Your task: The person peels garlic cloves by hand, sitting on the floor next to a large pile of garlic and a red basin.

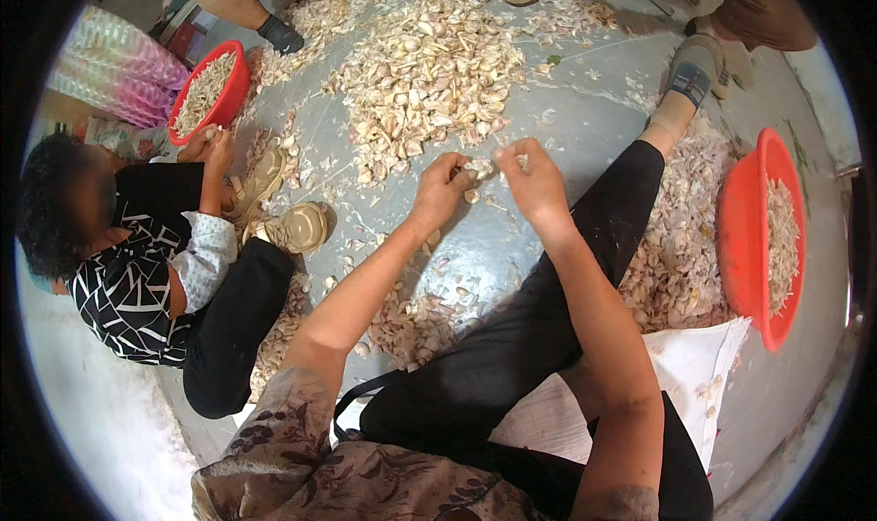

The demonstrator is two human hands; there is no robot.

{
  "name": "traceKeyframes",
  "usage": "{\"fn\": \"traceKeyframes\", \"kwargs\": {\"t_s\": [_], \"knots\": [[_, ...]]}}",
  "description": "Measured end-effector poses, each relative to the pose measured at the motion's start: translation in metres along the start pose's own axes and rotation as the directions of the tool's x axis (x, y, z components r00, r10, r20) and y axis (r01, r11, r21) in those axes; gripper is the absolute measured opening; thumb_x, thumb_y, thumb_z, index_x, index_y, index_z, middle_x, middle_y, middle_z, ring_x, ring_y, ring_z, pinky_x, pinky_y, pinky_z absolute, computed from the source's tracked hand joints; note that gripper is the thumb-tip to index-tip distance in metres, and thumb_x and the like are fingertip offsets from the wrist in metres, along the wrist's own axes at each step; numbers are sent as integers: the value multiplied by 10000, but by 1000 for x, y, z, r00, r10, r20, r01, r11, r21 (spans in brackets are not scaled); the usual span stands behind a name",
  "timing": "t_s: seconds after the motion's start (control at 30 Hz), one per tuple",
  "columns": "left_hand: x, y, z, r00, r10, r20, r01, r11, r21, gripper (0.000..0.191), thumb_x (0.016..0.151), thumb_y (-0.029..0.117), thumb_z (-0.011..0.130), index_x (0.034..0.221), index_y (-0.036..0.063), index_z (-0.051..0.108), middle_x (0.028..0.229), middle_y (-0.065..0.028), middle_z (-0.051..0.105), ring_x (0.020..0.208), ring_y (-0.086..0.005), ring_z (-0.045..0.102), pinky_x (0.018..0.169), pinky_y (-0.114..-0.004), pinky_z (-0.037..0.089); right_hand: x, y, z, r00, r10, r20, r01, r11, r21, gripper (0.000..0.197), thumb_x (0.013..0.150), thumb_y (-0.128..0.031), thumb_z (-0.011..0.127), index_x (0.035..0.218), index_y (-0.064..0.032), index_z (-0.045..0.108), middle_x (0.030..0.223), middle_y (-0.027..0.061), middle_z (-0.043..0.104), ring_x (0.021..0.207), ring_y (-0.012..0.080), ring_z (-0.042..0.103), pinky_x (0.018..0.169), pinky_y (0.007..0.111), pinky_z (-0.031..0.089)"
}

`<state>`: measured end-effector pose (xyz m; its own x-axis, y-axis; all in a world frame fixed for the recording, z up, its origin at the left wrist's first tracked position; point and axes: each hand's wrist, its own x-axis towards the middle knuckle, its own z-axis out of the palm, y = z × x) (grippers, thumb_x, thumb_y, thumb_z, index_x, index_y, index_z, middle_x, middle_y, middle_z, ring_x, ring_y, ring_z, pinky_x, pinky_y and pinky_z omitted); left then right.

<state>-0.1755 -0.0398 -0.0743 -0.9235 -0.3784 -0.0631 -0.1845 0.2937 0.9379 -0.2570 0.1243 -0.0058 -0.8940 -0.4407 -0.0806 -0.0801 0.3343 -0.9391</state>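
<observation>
My left hand (444, 187) has its thumb and fingers closed on a piece of garlic (481, 169), pale and papery. Just to its right, my right hand (533, 182) is bent with a small pale piece at its fingers, partly hidden and blurred. Both hands are above the grey floor, at the near edge of a large heap of garlic cloves (428, 76). A loose clove (472, 196) lies below my left fingertips. Nearer my body, garlic skins and cloves (414, 326) form a smaller pile beside my black trouser leg.
A red plastic basin (743, 247) of thin pale pieces stands at right, beside more garlic skins (678, 247) and a white sack (692, 377). Another red basin (241, 86) is at upper left, near a seated co-worker (137, 281). Other people's legs and feet border the heap.
</observation>
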Motion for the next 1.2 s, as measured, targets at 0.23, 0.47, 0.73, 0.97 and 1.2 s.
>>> {"fn": "traceKeyframes", "kwargs": {"t_s": [0.23, 0.47, 0.73, 0.97, 1.2], "knots": [[-58, 80, -12, 991, -93, 100, 130, 870, -475, 102, 966, 78, 495, 1055, 49, 454, 828, -83, 642, 660, -146, 613, 577, -253, 468, -15, -20, -3, 951, -105, 292, 143, 983, -114, 333, 922, -329, 597, 922, 3, 573, 777, 176, 663, 714, 309, 647, 684, 406, 485], [-72, 101, 12, 990, -99, -102, 1, 721, -693, 205, 946, 107, 541, 1126, 43, 465, 838, -104, 635, 690, -166, 597, 621, -290, 471, -17, -31, -6, 938, -73, 338, 59, 997, 52, 408, 938, -364, 571, 802, 19, 583, 630, 132, 635, 608, 184, 607, 616, 353, 478], [-72, 110, 18, 993, -30, -111, -35, 839, -543, 224, 918, 65, 545, 1130, 41, 478, 795, -41, 574, 643, -125, 523, 582, -260, 427, -18, -25, 0, 914, -72, 399, -61, 948, 311, 457, 968, -365, 471, 822, 29, 651, 572, 83, 613, 531, 157, 595, 566, 306, 472], [-69, 91, 8, 998, 61, -28, -65, 790, -609, 201, 902, 33, 526, 1075, 77, 436, 766, -33, 543, 605, -100, 490, 512, -251, 397, -18, -37, -11, 775, 96, 625, -383, 858, 343, 477, 979, -359, 461, 851, 53, 666, 646, 91, 645, 520, 160, 605, 511, 268, 462], [-72, 96, 26, 982, 5, -188, -130, 741, -659, 190, 927, 67, 511, 1097, 77, 428, 687, -10, 485, 556, -83, 433, 485, -234, 359, -23, -31, 3, 866, 30, 499, -277, 860, 428, 481, 973, -352, 499, 779, 61, 651, 601, 91, 628, 507, 156, 604, 497, 282, 487]]}}
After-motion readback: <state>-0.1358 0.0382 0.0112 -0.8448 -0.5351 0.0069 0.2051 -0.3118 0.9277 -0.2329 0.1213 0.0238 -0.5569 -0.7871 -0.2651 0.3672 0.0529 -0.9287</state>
